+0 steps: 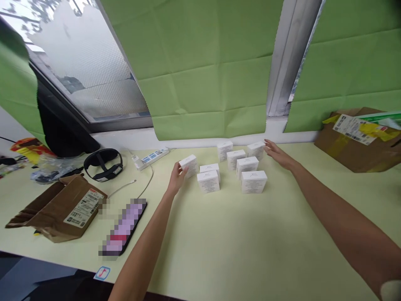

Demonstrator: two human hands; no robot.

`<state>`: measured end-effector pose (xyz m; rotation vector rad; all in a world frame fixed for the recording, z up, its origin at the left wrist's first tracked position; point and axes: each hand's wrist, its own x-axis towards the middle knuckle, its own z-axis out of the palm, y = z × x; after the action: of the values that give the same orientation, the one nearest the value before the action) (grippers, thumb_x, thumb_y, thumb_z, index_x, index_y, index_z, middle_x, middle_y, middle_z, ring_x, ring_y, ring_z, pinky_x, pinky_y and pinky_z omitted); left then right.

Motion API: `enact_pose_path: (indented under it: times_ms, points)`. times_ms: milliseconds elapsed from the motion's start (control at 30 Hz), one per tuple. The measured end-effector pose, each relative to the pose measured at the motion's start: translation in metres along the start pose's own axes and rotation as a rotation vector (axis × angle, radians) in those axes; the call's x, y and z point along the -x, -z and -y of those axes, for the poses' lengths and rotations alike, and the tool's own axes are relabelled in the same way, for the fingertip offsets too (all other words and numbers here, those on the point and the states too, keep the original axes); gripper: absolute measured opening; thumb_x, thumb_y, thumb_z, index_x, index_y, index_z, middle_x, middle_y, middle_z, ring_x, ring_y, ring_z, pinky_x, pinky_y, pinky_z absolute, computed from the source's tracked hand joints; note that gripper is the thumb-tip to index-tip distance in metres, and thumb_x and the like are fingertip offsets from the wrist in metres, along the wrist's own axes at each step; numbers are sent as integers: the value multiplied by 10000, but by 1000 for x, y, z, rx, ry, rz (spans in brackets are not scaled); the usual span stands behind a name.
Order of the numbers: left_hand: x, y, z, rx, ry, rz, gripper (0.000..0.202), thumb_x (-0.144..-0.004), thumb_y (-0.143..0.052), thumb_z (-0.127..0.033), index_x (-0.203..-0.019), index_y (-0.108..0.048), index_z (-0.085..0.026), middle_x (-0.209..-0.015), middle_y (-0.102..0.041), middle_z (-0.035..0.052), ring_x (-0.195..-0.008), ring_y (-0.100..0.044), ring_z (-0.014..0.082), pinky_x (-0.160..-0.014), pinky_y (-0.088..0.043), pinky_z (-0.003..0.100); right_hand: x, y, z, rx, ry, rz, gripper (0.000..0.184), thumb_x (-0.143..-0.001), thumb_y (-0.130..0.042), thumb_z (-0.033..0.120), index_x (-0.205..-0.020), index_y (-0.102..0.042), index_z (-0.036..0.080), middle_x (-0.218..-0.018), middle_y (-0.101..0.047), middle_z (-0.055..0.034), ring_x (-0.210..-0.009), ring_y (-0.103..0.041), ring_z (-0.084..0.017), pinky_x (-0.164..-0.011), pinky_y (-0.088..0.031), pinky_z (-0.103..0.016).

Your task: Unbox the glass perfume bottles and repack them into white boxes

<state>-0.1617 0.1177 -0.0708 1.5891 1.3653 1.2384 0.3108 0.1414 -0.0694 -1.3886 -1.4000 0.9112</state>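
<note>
Several small white boxes stand in a loose group on the pale yellow table (219, 242). My left hand (177, 177) grips the leftmost white box (189, 165) by its near side. My right hand (277, 154) reaches in from the right with fingers stretched out, its fingertips touching the far-right white box (256, 149). Between the hands stand more white boxes, among them one at the front left (208, 181) and one at the front right (253, 181).
An opened brown cardboard box (59, 211) lies at the left, with a blurred-out flat device (123, 228) beside it. A black headband-like item (103, 164) and a white power strip (152, 158) sit behind. Another taped cardboard box (360, 140) stands at the far right. Green sheets cover the window.
</note>
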Motion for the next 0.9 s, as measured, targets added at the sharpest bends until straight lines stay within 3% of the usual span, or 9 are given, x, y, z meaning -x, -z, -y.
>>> enact_pose_path:
  times_ms: [167, 300, 400, 467, 600, 733, 833, 900]
  points:
    - [-15, -25, -6, 72, -22, 191, 485, -865, -620, -491, -1235, -508, -200, -1359, -569, 132, -1144, -601, 239, -980, -485, 401, -3, -14, -7, -64, 41, 98, 668, -845, -602, 609, -1438, -442, 346, -1438, -538, -55, -1298, -525, -220, -1099, -420, -412]
    - [-25, -42, -17, 132, -21, 356, 570, -847, -657, -493, -1317, -502, -209, -1361, -584, 138, -1165, -610, 258, -984, -499, 416, 4, -14, -6, -95, 55, 100, 613, -824, -630, 620, -1348, -531, 317, -1332, -590, -57, -1183, -599, -207, -1045, -476, -384]
    - [-26, -47, -19, 192, 16, 436, 661, -842, -669, -498, -1409, -451, -236, -1397, -560, 143, -1216, -590, 286, -995, -499, 441, 14, -13, -6, -103, 53, 67, 604, -798, -669, 616, -1312, -567, 316, -1345, -590, -56, -1225, -576, -220, -1060, -466, -380]
    - [-22, -46, -16, 229, 62, 393, 687, -858, -649, -514, -1454, -405, -274, -1451, -516, 128, -1275, -555, 294, -1033, -474, 453, 25, -10, -6, -107, 37, 11, 631, -789, -680, 618, -1342, -541, 348, -1388, -569, -49, -1285, -536, -231, -1087, -442, -396]
    - [3, -42, 0, 265, 98, 115, 617, -913, -546, -567, -1462, -388, -334, -1508, -463, 68, -1381, -464, 254, -1139, -385, 420, 68, -3, -16, -140, -11, -196, 568, -852, -564, 663, -1354, -491, 407, -1426, -526, -31, -1283, -546, -219, -1039, -493, -383]
    - [30, -47, 12, 306, 90, -48, 572, -945, -448, -600, -1436, -421, -308, -1499, -473, 71, -1378, -472, 231, -1153, -375, 396, 126, -1, -34, -146, -68, -360, 443, -822, -634, 616, -1164, -616, 335, -1253, -601, -44, -991, -666, -193, -733, -582, -293]
    - [40, -52, 12, 302, 75, -65, 548, -949, -456, -578, -1402, -463, -270, -1467, -508, 82, -1361, -489, 222, -1153, -373, 386, 153, -3, -44, -145, -89, -396, 383, -800, -692, 552, -1084, -650, 298, -981, -649, -20, -717, -626, -129, -582, -514, -245]
    - [42, -53, 10, 293, 65, -58, 522, -941, -491, -551, -1368, -505, -251, -1440, -536, 86, -1346, -504, 224, -1144, -383, 384, 159, -4, -47, -144, -91, -404, 362, -794, -705, 525, -1061, -659, 285, -859, -632, -2, -644, -579, -111, -552, -475, -237]
